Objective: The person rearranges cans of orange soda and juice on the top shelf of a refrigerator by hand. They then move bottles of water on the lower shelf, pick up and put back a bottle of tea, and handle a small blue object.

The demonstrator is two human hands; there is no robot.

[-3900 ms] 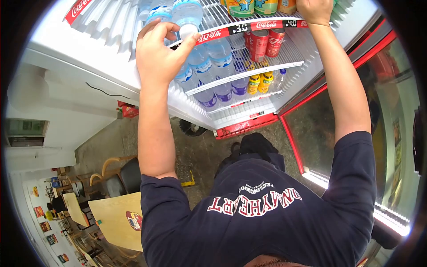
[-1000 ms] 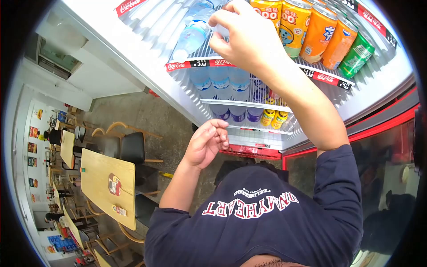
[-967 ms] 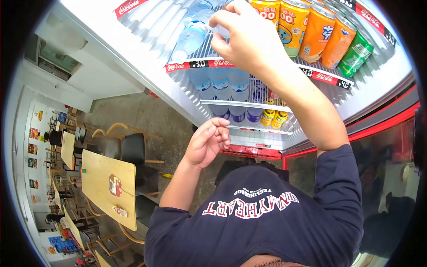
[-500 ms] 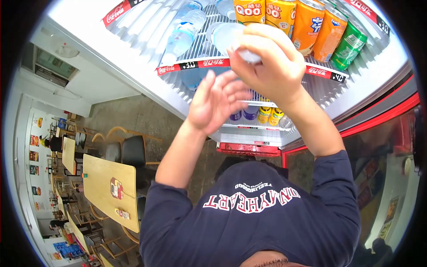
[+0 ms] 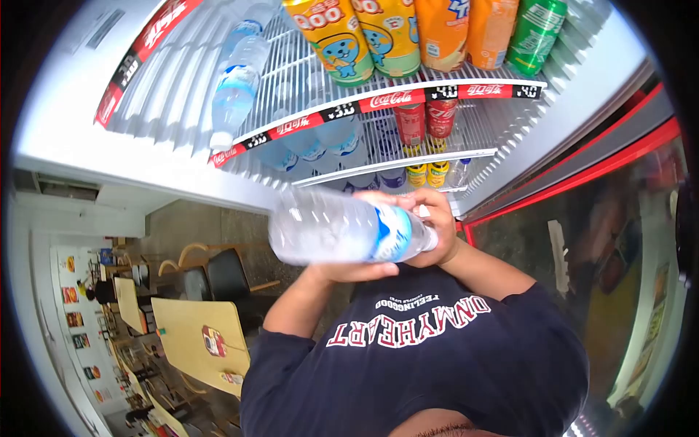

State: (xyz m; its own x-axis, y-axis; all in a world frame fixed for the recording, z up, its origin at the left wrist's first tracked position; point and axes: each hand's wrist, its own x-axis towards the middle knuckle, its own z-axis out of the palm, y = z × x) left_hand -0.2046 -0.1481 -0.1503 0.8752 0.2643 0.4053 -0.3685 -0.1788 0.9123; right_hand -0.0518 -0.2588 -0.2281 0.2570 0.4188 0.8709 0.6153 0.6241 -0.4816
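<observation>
Since 0.5 s ago: water bottle (image 5: 328, 233) came down from top shelf (image 5: 408, 97), now lies sideways at chest level, before the open fridge | R hand (image 5: 437, 226) closed round cap end | L hand (image 5: 353, 271) grips body from below (fingers mostly hidden) | step: prob. bottle taken out, steadied w/ both hands | next move needs a firm hold on body.

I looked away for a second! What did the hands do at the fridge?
The right hand pulled a water bottle off the upper shelf and down to the chest, where it lies sideways. The left hand rose and supports it from below. The Qoo cans and the other bottle on that shelf stayed put.
</observation>
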